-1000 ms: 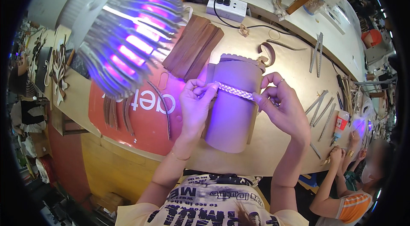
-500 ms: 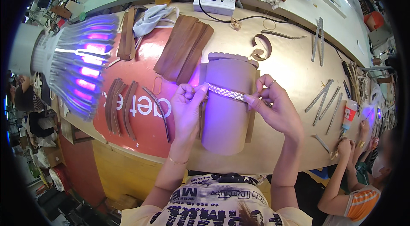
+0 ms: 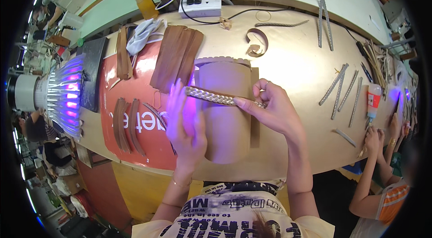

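A braided silver strip [image 3: 211,96] with a brown edge lies across a brown cylinder [image 3: 225,134] on the table. My right hand [image 3: 274,107] pinches its right end between thumb and fingers, at the cylinder's right side. Beside the strip's left end, my left hand [image 3: 185,125] is off it, fingers stretched upward and somewhat smeared by motion; nothing shows in it. A scalloped brown piece [image 3: 222,60] runs along the cylinder's far end.
Wide brown strips [image 3: 175,58] lie beyond my left hand; narrow brown strips [image 3: 120,125] rest on a red sheet [image 3: 110,103]. A finned lamp [image 3: 65,96] glows purple at left. At right are braided lengths [image 3: 346,92], a glue bottle [image 3: 373,101] and another person's hands [image 3: 373,141].
My left hand has let go of the strip's left end and opened, fingers now pointing up. My right hand still pinches the other end. The whole view has shifted, and the lamp looks smaller.
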